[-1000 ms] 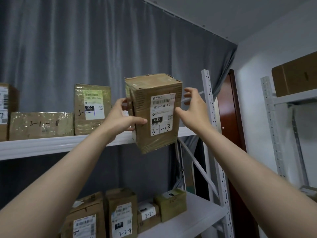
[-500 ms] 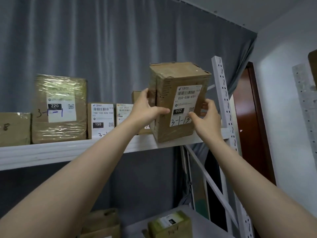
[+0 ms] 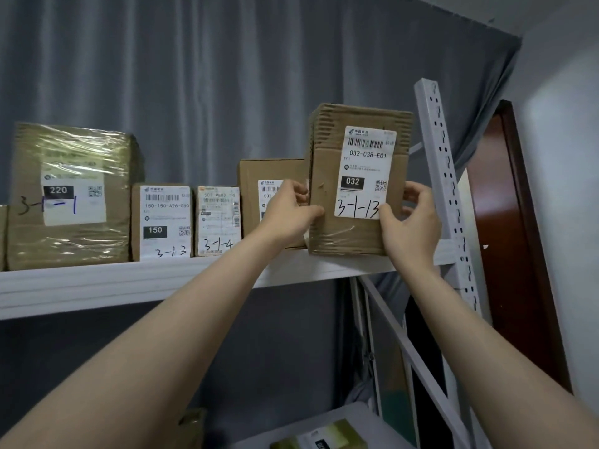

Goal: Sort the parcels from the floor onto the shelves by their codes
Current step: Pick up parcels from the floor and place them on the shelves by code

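At right end of upper shelf (image 3: 136,280), just left of perforated upright (image 3: 444,176): parcel 3-1-13 (image 3: 358,234), upright, label facing out, printed 032-038-E01, base on shelf board. Clamped between both hands: left hand (image 3: 288,212) on its left edge, thumb across front face; right hand (image 3: 410,222) on its right edge, thumb on label corner. Touching its left side, partly hidden by left hand: plain brown box (image 3: 259,196). Further left along same shelf: box 3-1-4 (image 3: 218,222), box 3-1-3 (image 3: 162,222), film-wrapped box 3-1-1 (image 3: 69,196). Behind: grey curtain (image 3: 227,76). Right of upright: dark red door (image 3: 518,238).
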Action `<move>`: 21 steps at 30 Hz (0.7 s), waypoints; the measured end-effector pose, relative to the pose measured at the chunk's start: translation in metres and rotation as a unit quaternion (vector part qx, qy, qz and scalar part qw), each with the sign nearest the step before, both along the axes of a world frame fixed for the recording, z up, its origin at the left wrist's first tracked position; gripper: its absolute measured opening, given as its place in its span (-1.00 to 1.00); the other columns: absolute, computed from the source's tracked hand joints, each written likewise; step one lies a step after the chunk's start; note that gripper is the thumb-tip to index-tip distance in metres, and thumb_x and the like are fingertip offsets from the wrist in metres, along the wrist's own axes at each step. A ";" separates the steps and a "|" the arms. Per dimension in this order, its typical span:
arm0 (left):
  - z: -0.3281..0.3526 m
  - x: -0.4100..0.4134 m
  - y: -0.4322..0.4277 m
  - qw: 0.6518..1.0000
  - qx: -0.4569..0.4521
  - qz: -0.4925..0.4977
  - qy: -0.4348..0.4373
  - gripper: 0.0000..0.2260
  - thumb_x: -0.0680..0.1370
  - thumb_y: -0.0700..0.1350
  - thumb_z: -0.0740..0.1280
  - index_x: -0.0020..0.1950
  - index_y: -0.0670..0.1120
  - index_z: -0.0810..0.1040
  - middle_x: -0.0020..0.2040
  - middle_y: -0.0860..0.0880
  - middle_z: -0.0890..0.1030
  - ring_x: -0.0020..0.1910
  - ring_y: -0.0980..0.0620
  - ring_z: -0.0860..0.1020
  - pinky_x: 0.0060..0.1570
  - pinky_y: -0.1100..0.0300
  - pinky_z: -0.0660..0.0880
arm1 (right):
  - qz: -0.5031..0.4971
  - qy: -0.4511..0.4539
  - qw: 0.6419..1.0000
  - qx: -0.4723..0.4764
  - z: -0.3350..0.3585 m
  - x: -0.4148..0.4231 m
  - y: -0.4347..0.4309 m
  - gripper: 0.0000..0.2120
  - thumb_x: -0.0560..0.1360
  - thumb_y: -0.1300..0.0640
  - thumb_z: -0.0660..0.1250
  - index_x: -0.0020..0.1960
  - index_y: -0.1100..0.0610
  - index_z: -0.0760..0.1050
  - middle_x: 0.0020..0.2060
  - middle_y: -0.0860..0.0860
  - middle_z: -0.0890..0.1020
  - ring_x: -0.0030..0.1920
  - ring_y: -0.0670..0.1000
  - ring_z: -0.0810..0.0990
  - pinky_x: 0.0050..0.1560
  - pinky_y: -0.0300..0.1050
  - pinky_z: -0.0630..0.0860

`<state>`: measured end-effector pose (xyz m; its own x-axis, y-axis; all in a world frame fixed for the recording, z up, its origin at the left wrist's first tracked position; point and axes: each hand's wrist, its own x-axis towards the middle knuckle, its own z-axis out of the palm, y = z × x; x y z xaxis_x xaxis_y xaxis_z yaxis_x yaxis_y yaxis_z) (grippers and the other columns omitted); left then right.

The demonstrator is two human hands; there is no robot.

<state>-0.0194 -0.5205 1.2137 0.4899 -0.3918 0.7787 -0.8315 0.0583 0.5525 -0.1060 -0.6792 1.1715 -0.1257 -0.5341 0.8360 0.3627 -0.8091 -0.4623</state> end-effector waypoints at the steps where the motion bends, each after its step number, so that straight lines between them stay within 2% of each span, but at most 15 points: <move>1: -0.003 0.001 -0.005 1.000 0.011 0.005 -0.004 -0.62 0.53 -0.19 0.39 0.31 -0.14 0.38 0.07 0.00 0.48 0.12 -0.03 0.52 0.18 0.01 0.52 | -0.005 0.000 1.000 0.001 -0.002 0.002 -0.006 -0.64 0.46 0.11 0.39 0.24 0.04 0.43 0.03 -0.19 0.55 -0.07 -0.14 0.55 -0.04 -0.21 0.40; 4: -0.013 0.009 -0.020 0.998 0.057 0.023 -0.025 -0.60 0.58 -0.17 0.33 0.39 -0.14 0.35 0.10 -0.03 0.52 0.12 -0.05 0.53 0.07 0.11 0.49 | -0.022 0.011 1.000 0.002 -0.006 0.008 -0.023 -0.64 0.44 0.08 0.41 0.21 0.02 0.44 0.07 -0.14 0.59 -0.11 -0.10 0.58 -0.06 -0.13 0.45; 7: -0.012 0.020 -0.034 0.990 0.110 0.071 -0.052 -0.65 0.61 -0.11 0.28 0.37 -0.17 0.39 0.23 -0.11 0.55 0.21 -0.11 0.51 0.21 0.06 0.45 | -0.038 0.046 0.998 -0.001 -0.007 0.015 -0.040 -0.68 0.44 0.09 0.42 0.17 0.03 0.48 0.08 -0.06 0.59 -0.13 -0.04 0.60 -0.04 -0.08 0.50; 9: -0.007 0.026 -0.040 0.984 0.145 0.093 -0.044 -0.69 0.62 -0.14 0.26 0.35 -0.18 0.40 0.25 -0.13 0.54 0.22 -0.12 0.50 0.19 0.08 0.45 | -0.043 0.076 0.996 0.000 -0.005 0.020 -0.048 -0.70 0.43 0.10 0.42 0.15 0.05 0.50 0.08 -0.03 0.59 -0.13 -0.01 0.59 -0.04 -0.09 0.47; 12: -0.001 0.033 -0.048 0.975 0.178 0.123 -0.044 -0.71 0.61 -0.21 0.23 0.33 -0.19 0.42 0.26 -0.15 0.54 0.24 -0.15 0.49 0.17 0.11 0.41 | -0.050 0.121 0.991 0.021 -0.006 0.028 -0.055 -0.70 0.45 0.07 0.41 0.16 0.05 0.50 0.00 -0.10 0.59 -0.05 -0.02 0.56 -0.07 -0.15 0.33; 16: 0.001 0.044 -0.060 0.951 0.233 0.190 -0.070 -0.84 0.60 -0.25 0.17 0.13 -0.18 0.48 0.11 -0.17 0.54 0.04 -0.13 0.46 -0.02 0.14 0.40 | -0.048 0.157 0.985 0.050 -0.012 0.036 -0.064 -0.76 0.44 0.03 0.40 0.10 0.03 0.54 -0.06 -0.12 0.61 0.06 0.02 0.58 -0.06 -0.10 0.41; 21: 0.007 0.049 -0.066 0.907 0.292 0.276 -0.126 -0.80 0.55 -0.24 0.19 0.11 -0.17 0.54 0.08 -0.13 0.55 -0.02 -0.14 0.49 -0.03 0.07 0.49 | -0.113 0.219 0.966 0.076 0.000 0.038 -0.071 -0.79 0.38 0.00 0.42 0.00 -0.02 0.60 -0.02 -0.07 0.67 0.10 0.09 0.60 -0.03 -0.09 0.44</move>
<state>0.0295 -0.5866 1.2212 0.5724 -0.5223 0.6321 -0.7492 -0.6464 0.1443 -0.0684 -0.7500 1.1711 0.0941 -0.6551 0.7496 -0.0731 -0.7555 -0.6511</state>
